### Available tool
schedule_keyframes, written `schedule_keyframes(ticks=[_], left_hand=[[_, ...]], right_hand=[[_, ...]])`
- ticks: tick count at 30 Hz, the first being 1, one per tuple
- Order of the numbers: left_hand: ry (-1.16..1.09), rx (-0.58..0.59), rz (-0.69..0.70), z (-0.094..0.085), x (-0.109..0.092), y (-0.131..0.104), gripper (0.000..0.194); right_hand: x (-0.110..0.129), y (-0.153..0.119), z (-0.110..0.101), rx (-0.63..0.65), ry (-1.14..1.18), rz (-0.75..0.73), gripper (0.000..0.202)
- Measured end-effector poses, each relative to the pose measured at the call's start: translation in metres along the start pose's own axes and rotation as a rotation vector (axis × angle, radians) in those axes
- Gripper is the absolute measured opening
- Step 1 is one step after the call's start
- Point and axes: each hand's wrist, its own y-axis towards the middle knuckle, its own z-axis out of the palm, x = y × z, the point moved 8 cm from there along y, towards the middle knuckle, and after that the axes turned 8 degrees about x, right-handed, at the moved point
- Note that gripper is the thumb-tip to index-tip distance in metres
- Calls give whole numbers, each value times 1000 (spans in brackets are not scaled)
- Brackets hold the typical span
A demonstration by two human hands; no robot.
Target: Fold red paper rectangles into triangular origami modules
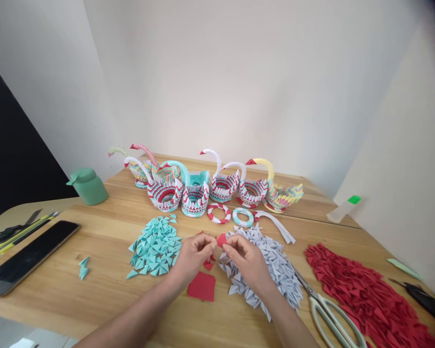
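Observation:
Between my two hands is a small piece of red paper (pixel 221 239), pinched at both sides above the table. My left hand (pixel 197 251) grips its left edge with thumb and forefinger. On the other edge, my right hand (pixel 244 256) closes in the same way. Below them a red paper square (pixel 202 286) lies flat on the wood, and small red folded pieces (pixel 209 263) show partly behind my left hand. A heap of turquoise folded triangles (pixel 155 246) sits left of my hands. Pale lavender triangles (pixel 275 261) are piled behind and right of my right hand.
Several folded-paper swans (pixel 195 198) stand at the back, with two paper rings (pixel 219 213) and a white swan neck (pixel 275 224) before them. Scissors (pixel 329 314) and red triangles (pixel 369 295) lie right. A phone (pixel 32 256) and green dispenser (pixel 89 187) are left; a glue bottle (pixel 342 209) stands right.

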Motion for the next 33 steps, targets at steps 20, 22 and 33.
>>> schedule_keyframes(ticks=[20,22,33], left_hand=[[252,112,68,13,-18,-9,23],[209,97,75,11,-15,-7,23],[147,91,104,19,-6,-8,21]], right_hand=[[7,-2,-7,-32,-124,-35,28],[7,-1,-8,-22,-50,-21,31],[-3,-2,7,-36,79,-2,28]])
